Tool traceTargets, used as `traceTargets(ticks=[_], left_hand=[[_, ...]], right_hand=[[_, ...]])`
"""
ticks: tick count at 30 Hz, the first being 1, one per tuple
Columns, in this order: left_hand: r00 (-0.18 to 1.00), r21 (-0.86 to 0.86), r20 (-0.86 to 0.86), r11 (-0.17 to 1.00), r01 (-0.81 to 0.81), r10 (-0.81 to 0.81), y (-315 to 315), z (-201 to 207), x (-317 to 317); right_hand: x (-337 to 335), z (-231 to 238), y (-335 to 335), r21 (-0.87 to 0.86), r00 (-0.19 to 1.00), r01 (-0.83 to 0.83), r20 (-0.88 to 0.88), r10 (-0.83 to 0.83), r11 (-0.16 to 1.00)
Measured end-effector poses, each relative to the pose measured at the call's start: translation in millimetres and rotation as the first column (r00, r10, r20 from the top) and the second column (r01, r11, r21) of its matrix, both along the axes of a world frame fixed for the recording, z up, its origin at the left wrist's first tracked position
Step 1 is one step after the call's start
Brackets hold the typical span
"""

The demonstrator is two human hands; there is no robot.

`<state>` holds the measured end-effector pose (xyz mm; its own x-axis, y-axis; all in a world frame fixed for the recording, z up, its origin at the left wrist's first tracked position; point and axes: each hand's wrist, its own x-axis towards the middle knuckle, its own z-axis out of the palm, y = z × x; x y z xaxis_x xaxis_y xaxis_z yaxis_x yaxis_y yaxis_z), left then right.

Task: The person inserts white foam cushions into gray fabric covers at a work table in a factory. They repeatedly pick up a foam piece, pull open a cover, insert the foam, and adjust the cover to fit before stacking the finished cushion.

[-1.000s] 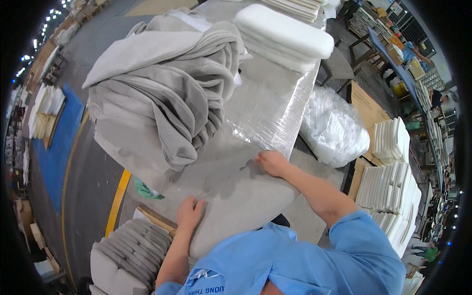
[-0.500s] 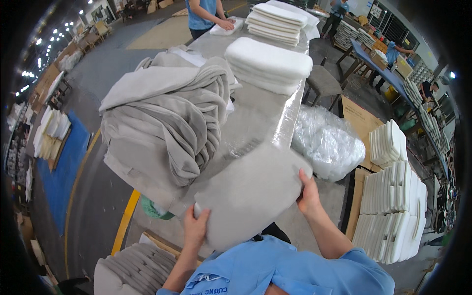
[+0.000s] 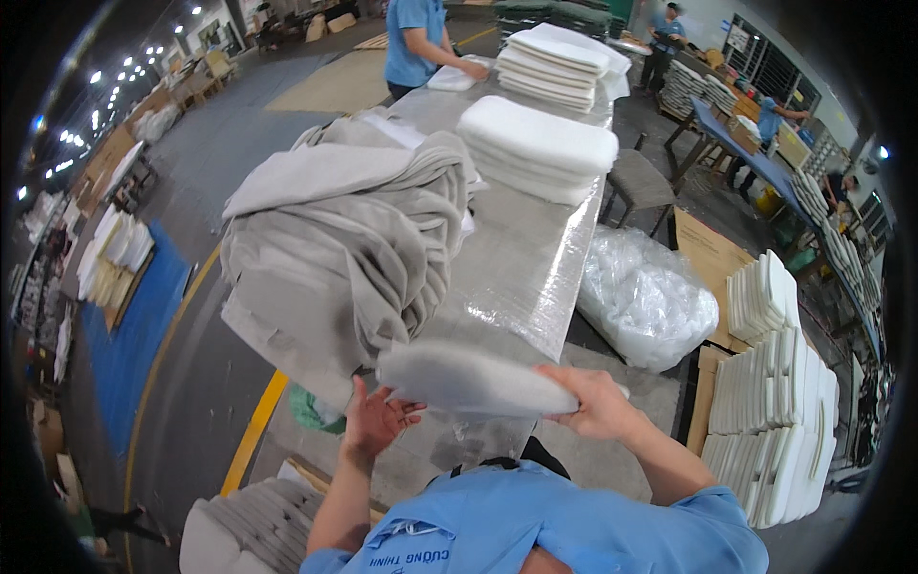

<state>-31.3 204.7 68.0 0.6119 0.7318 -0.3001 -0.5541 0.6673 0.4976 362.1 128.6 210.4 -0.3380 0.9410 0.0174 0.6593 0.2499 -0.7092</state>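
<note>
Now lifted at lower centre: pad (image 3: 473, 380), gripped at its right end by right hand (image 3: 595, 402); left hand (image 3: 376, 421) open-fingered beneath, beside grey covers (image 3: 344, 239).

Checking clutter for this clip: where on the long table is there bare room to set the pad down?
Bare plastic-wrapped table runs between the grey fabric pile and the right edge, below the white cushion stack. The left side is crowded with fabric; the far end holds more stacks.

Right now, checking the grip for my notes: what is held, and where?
A grey-white foam pad: right hand grips its right end, left hand open under its left edge.
</note>
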Motion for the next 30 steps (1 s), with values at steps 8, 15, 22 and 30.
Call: traceTargets(ticks=[8, 15, 22, 30], left_hand=[[0.499, -0.095, -0.784, 0.866, 0.492, -0.369, 34, -43, -30], [-0.076, 0.079, -0.977, 0.671, 0.737, 0.199, 4, -84, 10], [-0.110, 0.171, -0.922, 0.648, 0.742, 0.371, 3, -75, 19], [-0.203, 0.139, -0.905, 0.714, 0.687, 0.373, 3, -99, 25]], right_hand=[[-60, -46, -4, 0.275, 0.883, -0.429, 0.331, 0.334, 0.861], [-54, -87, 77, -0.488, 0.946, -0.318, -0.116, 0.301, 0.812], [-72, -192, 142, -0.433, 0.714, -0.328, 0.467, 0.521, 0.839], [-79, -228, 129, -0.246, 0.927, -0.188, 0.276, 0.255, 0.951]])
